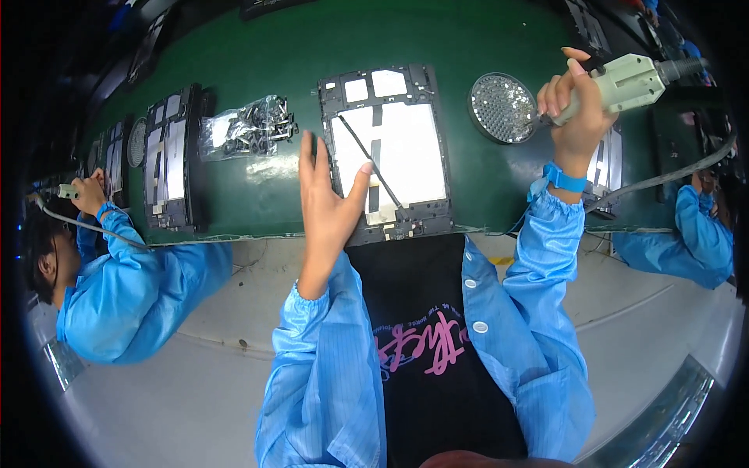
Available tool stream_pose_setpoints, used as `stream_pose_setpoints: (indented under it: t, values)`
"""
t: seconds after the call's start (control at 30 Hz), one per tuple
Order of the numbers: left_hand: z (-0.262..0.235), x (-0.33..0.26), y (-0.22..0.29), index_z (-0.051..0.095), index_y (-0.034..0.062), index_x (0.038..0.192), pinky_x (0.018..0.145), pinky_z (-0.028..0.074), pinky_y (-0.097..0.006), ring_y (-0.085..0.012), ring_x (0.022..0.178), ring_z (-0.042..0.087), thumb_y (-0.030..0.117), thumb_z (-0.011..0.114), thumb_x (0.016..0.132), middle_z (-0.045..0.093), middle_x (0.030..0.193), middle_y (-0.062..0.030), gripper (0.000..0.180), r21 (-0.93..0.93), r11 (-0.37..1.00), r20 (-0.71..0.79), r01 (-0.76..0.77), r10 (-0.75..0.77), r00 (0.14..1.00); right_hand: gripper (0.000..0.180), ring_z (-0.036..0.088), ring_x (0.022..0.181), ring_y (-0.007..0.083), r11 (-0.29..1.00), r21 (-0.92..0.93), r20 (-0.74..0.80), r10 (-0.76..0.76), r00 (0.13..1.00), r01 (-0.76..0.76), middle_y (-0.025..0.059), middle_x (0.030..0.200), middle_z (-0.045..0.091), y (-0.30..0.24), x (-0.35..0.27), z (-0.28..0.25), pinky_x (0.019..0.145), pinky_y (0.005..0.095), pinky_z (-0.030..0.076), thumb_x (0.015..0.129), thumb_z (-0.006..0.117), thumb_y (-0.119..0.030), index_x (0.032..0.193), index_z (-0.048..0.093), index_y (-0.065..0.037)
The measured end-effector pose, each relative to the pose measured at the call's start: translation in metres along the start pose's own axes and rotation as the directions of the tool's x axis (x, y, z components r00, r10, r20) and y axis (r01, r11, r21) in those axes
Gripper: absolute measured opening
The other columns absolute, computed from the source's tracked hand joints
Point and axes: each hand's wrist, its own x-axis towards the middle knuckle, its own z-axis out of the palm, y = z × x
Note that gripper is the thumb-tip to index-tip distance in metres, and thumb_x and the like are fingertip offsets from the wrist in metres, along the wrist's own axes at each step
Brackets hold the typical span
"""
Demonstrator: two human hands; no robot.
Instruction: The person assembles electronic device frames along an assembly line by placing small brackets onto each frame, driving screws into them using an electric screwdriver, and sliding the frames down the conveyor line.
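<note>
In front of me on the green table lies a flat tablet-like device (422,148), its back off, with large white panels in a black frame. A thin black strip (360,142) runs diagonally across it. My left hand (331,201) rests along the device's left edge, fingers apart, thumb over the white panel, holding nothing. Up to the right, my right hand (579,109) is wrapped round a pale corded electric screwdriver (626,83). Its front end points toward a round dish (499,109) filled with small shiny pieces, likely screws; whether the tip touches them I cannot tell.
Left of the device sits a clear plastic bag (243,129) of small black parts. Beyond it lies another opened device (168,160). A co-worker in blue (133,288) works at the left, another (679,242) at the right. The screwdriver's grey cable (671,172) loops down beside my right arm.
</note>
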Motion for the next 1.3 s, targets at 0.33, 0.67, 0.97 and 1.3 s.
stream_pose_setpoints:
  t: [0.33,0.67,0.97,1.3]
  values:
    - [0.008,-0.005,-0.011,0.034,-0.0112,0.143,0.115,0.025,-0.047,-0.0432,0.14,0.03,0.026,0.068,0.091,0.038,0.145,-0.03,0.073,0.014,0.999,-0.006,-0.052,0.052,0.999,0.032,0.04,0.043,0.0124,0.997,-0.053,0.02,0.055,0.998,-0.054,0.0023,0.054,0.038,0.008,-0.001,0.008,0.044,0.0306,0.038,0.091,0.055,-0.011,0.112,0.053,0.014]
    - [-0.011,-0.038,0.035,0.028,-0.0096,0.147,0.109,0.031,-0.052,-0.0509,0.13,0.037,0.055,0.087,0.062,0.03,0.146,-0.0377,0.121,0.109,0.978,0.179,-0.177,0.156,0.971,0.03,0.038,0.042,0.013,0.998,-0.038,0.02,0.054,0.998,-0.053,0.0023,0.054,0.037,0.006,0.0,0.004,0.043,0.0312,0.038,0.091,0.053,-0.009,0.112,0.053,0.013]
    - [0.043,0.017,0.087,0.026,-0.0018,0.151,0.089,0.04,-0.07,-0.0642,0.126,0.033,0.073,0.082,0.052,0.02,0.145,-0.0458,0.136,0.497,0.866,0.067,-0.049,0.018,0.998,0.025,0.04,0.041,0.0137,0.998,-0.005,0.04,0.061,0.997,-0.061,0.0037,0.054,0.04,0.003,-0.003,0.004,0.042,0.0311,0.039,0.09,0.055,-0.006,0.108,0.056,0.011]
    - [0.07,0.034,0.087,0.031,0.0063,0.152,0.09,0.032,-0.074,-0.0657,0.125,0.027,0.067,0.076,0.056,0.027,0.148,-0.0293,0.123,0.616,0.785,0.036,0.062,-0.106,0.994,0.022,0.041,0.041,0.0127,0.994,0.073,0.064,0.077,0.995,-0.081,0.0031,0.053,0.042,0.007,-0.008,0.007,0.042,0.0301,0.039,0.089,0.055,-0.004,0.106,0.06,0.009]
